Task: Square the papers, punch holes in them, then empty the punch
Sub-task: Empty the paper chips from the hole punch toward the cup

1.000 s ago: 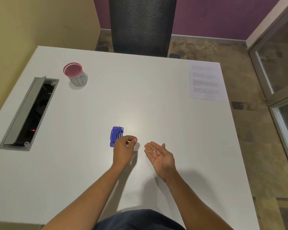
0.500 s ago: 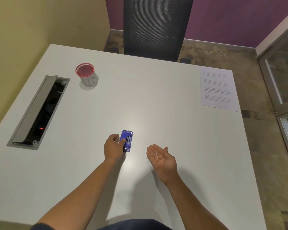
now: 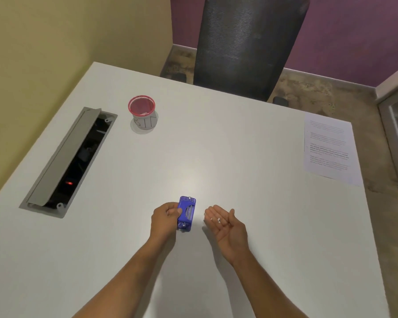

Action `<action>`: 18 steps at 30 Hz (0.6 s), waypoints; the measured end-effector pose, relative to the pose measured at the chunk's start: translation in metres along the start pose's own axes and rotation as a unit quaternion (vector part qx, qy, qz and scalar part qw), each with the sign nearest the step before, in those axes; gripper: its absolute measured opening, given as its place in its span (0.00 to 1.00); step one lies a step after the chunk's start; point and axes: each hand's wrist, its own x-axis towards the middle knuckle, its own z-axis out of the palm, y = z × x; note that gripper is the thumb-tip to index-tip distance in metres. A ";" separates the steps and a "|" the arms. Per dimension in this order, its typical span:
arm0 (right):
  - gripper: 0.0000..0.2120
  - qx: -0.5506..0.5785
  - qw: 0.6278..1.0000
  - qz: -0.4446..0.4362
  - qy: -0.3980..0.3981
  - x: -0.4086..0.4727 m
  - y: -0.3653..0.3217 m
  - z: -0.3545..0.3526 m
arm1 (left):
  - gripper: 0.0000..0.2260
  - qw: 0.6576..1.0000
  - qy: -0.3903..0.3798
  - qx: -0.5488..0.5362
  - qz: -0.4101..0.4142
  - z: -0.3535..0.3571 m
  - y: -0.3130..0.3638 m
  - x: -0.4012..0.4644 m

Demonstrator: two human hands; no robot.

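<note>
My left hand point(image 3: 164, 220) grips the small blue hole punch point(image 3: 186, 213) by its left side, its underside turned up just above the white table point(image 3: 239, 157). My right hand point(image 3: 225, 223) lies palm up to the right of the punch, fingers apart, with a few white paper dots point(image 3: 216, 220) in the palm. The printed papers point(image 3: 329, 148) lie flat at the table's far right edge, well away from both hands.
A small mesh cup with a red rim point(image 3: 143, 113) stands at the back left of the table. A grey cable hatch point(image 3: 67, 161) is open along the left side. A black mesh chair point(image 3: 248, 42) stands behind the table's far edge.
My left hand moved from beside the punch onto it and took hold of it. The right hand stayed palm up with the dots. The head camera shifted.
</note>
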 end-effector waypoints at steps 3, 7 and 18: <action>0.22 -0.006 1.000 -0.003 -0.012 0.021 -0.001 0.026 | 0.07 0.999 0.012 -0.036 0.009 -0.019 0.014 0.014; 0.21 -0.006 0.999 -0.007 -0.033 0.052 -0.007 0.073 | 0.07 0.998 0.050 -0.042 0.019 -0.047 0.034 0.046; 0.21 -0.057 0.993 -0.043 -0.096 0.129 -0.028 0.217 | 0.07 0.994 0.098 -0.004 0.043 -0.089 0.081 0.146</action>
